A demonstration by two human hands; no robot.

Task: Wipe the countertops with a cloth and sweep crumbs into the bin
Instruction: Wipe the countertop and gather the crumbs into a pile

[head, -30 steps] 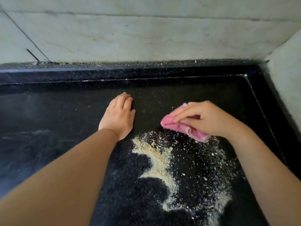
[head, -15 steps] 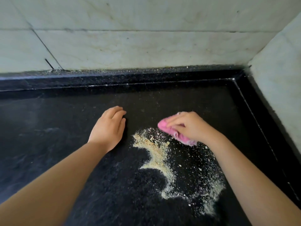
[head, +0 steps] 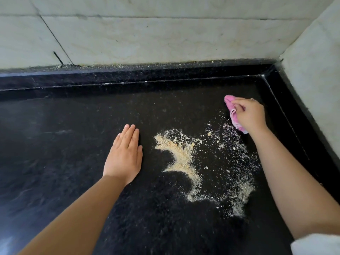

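Observation:
A black speckled countertop (head: 73,162) fills the view. Tan crumbs (head: 182,157) lie in a curved heap at its middle, and finer white specks are scattered to the right of the heap. My right hand (head: 250,115) grips a bunched pink cloth (head: 230,107) and presses it on the counter past the crumbs, near the right rear corner. My left hand (head: 125,155) lies flat on the counter with straight fingers, just left of the crumb heap. No bin is in view.
A raised black lip (head: 165,74) runs along the back and right sides of the counter. Pale marble walls (head: 165,37) rise behind and to the right. A bit of white fabric (head: 316,244) shows at the bottom right corner.
My right hand has carried the pink cloth from the top of the crumb heap to the right and back, toward the corner. My left hand's fingers have straightened flat.

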